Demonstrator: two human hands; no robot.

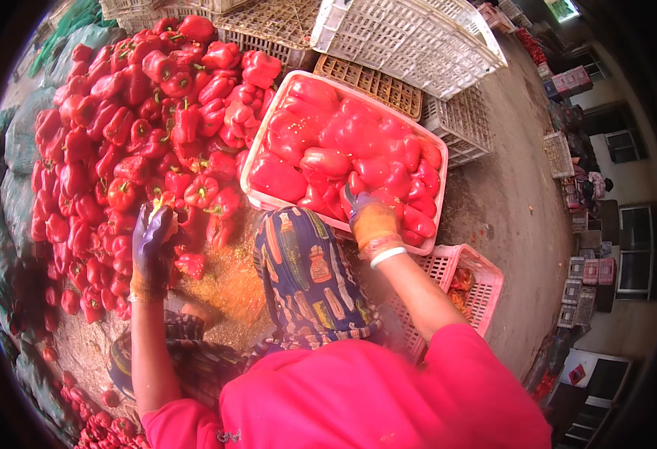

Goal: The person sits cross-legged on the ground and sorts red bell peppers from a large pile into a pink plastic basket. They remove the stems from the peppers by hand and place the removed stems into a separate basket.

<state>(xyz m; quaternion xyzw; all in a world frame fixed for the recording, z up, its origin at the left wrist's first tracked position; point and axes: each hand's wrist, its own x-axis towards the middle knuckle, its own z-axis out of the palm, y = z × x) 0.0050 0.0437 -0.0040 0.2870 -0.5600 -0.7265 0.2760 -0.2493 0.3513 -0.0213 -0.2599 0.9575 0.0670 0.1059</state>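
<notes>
A large heap of red bell peppers (132, 129) lies on the ground at the left. My left hand (154, 241), in a purple-coated glove, is at the heap's near side with a pale, yellowish pepper piece (165, 203), seemingly a core, at its fingers. My right hand (373, 219), gloved and with a white band at the wrist, is over the near edge of a white plastic crate (441, 163) lined with film and full of red peppers (356, 134). One red pepper (349, 201) touches its fingers; whether it is gripped cannot be told.
White plastic crates (407, 42) are stacked behind the filled crate. A pink crate (488, 280) with pepper scraps (461, 280) stands at my right. Green mesh sacks (3, 252) line the far left. My patterned trouser knee (311, 269) is between the hands. A person (597, 185) is far right.
</notes>
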